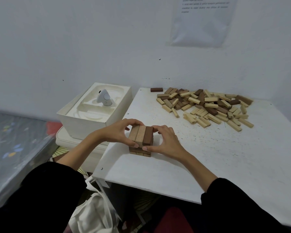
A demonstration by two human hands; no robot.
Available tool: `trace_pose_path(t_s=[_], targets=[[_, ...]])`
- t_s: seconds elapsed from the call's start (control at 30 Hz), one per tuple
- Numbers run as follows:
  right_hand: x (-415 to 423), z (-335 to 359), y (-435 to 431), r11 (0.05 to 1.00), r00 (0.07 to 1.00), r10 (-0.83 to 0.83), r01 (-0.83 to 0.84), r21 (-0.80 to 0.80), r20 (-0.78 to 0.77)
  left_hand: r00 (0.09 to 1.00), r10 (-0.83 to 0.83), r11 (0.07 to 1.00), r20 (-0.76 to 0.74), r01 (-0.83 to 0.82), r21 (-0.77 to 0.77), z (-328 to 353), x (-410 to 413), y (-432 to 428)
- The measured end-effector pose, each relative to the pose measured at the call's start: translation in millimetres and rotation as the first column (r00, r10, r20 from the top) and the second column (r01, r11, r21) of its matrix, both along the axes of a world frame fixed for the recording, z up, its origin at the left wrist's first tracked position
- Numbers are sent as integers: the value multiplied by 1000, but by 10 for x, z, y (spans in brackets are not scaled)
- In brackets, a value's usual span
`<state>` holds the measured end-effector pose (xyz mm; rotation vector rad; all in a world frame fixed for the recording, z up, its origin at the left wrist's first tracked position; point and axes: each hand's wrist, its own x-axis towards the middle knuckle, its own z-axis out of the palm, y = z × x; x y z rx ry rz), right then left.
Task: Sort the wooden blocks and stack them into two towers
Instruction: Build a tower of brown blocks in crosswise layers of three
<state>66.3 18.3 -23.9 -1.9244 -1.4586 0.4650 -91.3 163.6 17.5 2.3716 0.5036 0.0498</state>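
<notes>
On the near-left part of the white speckled table [208, 157] stands a short tower of brown wooden blocks [141, 137], directly between both hands. Top layer is three blocks side by side, the darkest on the right. The left hand [118, 132] cups the tower's left side, fingers curled over the far end, thumb on the near end. The right hand [164, 140] mirrors it on the right side, thumb tip on the dark block's near end. Both grip the top layer. A loose pile of pale and brown wooden blocks [207, 106] lies well apart at the table's far side. A single dark brown block [156, 89] lies just left of the pile. A white box [84, 120] sits left of the table.
</notes>
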Motion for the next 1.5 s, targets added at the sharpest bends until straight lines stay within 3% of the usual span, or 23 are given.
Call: trace_pose_path(t_s=[0.7,0.93,1.13,1.27,1.37,1.5], targets=[[-6,-1,7,1000,999,25,-25,-4,-44,995,-13,999,-94,18,50,85,51,-45],[113,93,-111,991,987,112,-119,-58,-119,983,-29,999,-180,34,26,235,62,-47],[483,257,-336,991,985,120,-126,-37,-121,1000,22,998,4,-22,52,506,354,-229],[834,327,-530,998,991,4,3,56,-134,982,42,990,184,-66,126,645,803,-545],[1137,282,-667,985,985,-113,127,112,-129,948,75,992,311,-103,77,585,1186,-858],[1484,82,-840,956,961,-257,269,117,-105,924,135,990,358,-137,-20,279,1659,-1077]])
